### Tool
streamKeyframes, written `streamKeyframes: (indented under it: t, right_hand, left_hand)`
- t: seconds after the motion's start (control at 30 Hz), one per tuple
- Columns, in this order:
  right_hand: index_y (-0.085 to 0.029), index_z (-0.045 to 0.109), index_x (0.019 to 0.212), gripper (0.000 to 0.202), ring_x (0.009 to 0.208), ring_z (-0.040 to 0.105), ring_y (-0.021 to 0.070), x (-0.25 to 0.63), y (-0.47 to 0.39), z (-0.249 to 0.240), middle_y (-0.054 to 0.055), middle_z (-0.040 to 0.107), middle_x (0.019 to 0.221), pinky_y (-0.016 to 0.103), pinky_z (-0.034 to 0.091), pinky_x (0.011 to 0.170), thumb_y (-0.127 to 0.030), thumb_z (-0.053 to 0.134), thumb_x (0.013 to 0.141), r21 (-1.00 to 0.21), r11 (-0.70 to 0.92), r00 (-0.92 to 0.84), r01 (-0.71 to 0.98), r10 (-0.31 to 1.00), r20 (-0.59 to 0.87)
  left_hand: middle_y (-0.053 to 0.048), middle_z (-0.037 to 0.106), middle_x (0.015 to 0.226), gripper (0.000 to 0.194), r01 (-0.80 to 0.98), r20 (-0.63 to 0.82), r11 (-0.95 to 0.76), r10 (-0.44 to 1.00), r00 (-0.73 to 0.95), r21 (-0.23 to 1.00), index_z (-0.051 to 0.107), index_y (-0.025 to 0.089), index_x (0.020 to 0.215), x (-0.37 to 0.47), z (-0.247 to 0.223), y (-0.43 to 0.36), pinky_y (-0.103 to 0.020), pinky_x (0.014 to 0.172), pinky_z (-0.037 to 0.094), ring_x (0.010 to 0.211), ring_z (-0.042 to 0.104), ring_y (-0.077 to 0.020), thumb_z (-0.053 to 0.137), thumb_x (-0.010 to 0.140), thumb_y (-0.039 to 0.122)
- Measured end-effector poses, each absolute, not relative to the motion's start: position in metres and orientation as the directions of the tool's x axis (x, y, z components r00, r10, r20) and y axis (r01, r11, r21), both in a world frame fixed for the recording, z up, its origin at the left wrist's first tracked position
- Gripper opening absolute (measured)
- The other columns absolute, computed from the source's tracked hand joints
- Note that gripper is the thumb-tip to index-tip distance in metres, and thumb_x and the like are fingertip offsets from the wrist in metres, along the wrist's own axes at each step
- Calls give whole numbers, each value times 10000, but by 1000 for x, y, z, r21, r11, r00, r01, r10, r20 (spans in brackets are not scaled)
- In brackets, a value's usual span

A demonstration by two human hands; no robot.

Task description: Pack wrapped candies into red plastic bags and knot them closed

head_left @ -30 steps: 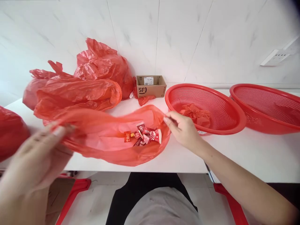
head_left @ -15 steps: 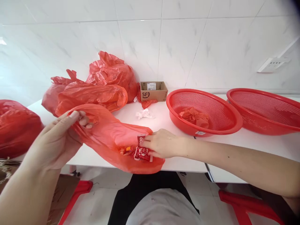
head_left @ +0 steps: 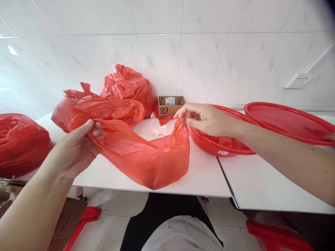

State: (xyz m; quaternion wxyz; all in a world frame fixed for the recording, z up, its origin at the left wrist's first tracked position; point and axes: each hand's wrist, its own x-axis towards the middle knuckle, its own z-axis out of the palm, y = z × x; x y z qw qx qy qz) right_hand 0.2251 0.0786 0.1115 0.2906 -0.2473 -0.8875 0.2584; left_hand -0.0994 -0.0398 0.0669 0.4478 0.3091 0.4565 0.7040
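We hold a thin, translucent red plastic bag (head_left: 154, 164) between our two bare hands, over the front part of the flat white counter (head_left: 204, 177). Its long axis runs left to right across our view, slung like a hammock: the left end points up and leftward, the right end rises steeply into a gathered peak, and the lowest fold hangs between them by the counter's front edge. That fold perhaps touches the counter; the angle makes it hard to judge.

Our left hand (head_left: 75, 150) has its grip clamped on the bag's left rim, thumb against fingers. Our right hand (head_left: 206, 118) has its grip pinched together on the gathered peak, in front of a round, perforated red plastic basket (head_left: 206, 146).

Beyond the bag we see a crumpled white tissue (head_left: 160, 130), a small brown cardboard box (head_left: 171, 109) and bulging, shiny red plastic sacks (head_left: 131, 85). At the far right, another person's hand (head_left: 330, 136) meets a second perforated red basket (head_left: 282, 120).
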Motion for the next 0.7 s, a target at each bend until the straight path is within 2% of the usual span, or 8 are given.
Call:
streamKeyframes:
  t: [0.1,0.23,0.33,0.4,0.5,0.53,0.6,0.7]
  right_hand:
    - [-197,601,881,61,657,550,104,225,86,124,18,684,908,256,443,592,-156,561,899,-677,724,-597,131,603,529]
    - [-192,602,766,123,629,579,115,221,90,142,-10,651,737,252,460,574,-96,660,817,-673,723,-651,152,586,483]
    - [-182,591,756,169,585,553,93,216,93,152,-20,634,704,209,422,495,-23,634,792,-679,728,-503,92,623,600]
    - [-179,585,763,183,585,564,93,213,94,155,-19,628,687,190,421,464,-1,610,793,-724,687,-469,64,661,586]
    - [-175,592,753,172,637,610,112,205,93,156,-2,642,704,207,497,513,-11,622,797,-776,629,-546,49,667,507]
    - [-176,592,759,165,654,619,116,201,91,157,1,647,723,217,518,536,-20,628,801,-784,621,-555,24,661,506]
    - [-181,582,769,160,678,628,119,192,85,158,-1,645,735,231,544,575,-34,629,812,-794,607,-579,-38,634,513]
    - [-189,569,789,149,715,629,115,176,74,157,-6,640,764,248,562,640,-52,600,838,-796,597,-663,-97,558,499]
  left_hand:
    - [29,584,661,219,-316,37,-191,900,-435,929,617,172,783,-92,77,-38,-181,522,508,575,562,-85,484,957,180]
    - [3,633,759,193,-269,137,-270,894,-426,924,648,169,777,-82,93,-34,-206,634,538,722,598,-114,512,913,176]
    - [-32,660,808,244,-235,199,-290,917,-345,928,671,148,710,-73,102,-30,-235,809,544,900,619,-145,512,895,164]
    - [-55,696,901,292,-219,266,-325,929,-258,920,678,152,686,-64,110,-25,-295,918,527,1043,611,-192,505,916,204]
    - [-34,694,1011,223,-224,317,-324,946,-70,919,706,192,872,-48,123,-16,-356,891,534,1034,629,-224,520,940,294]
    - [-15,683,984,176,-207,292,-286,956,3,936,692,226,981,-42,127,-12,-347,838,539,944,642,-202,550,932,316]
    - [17,641,879,247,-57,173,-166,973,155,985,627,285,1137,-29,134,-5,-304,739,519,755,602,-140,631,894,329]
    - [30,568,758,315,331,-60,-30,964,260,943,629,261,1077,-9,138,6,-264,652,470,653,500,-113,751,792,313]
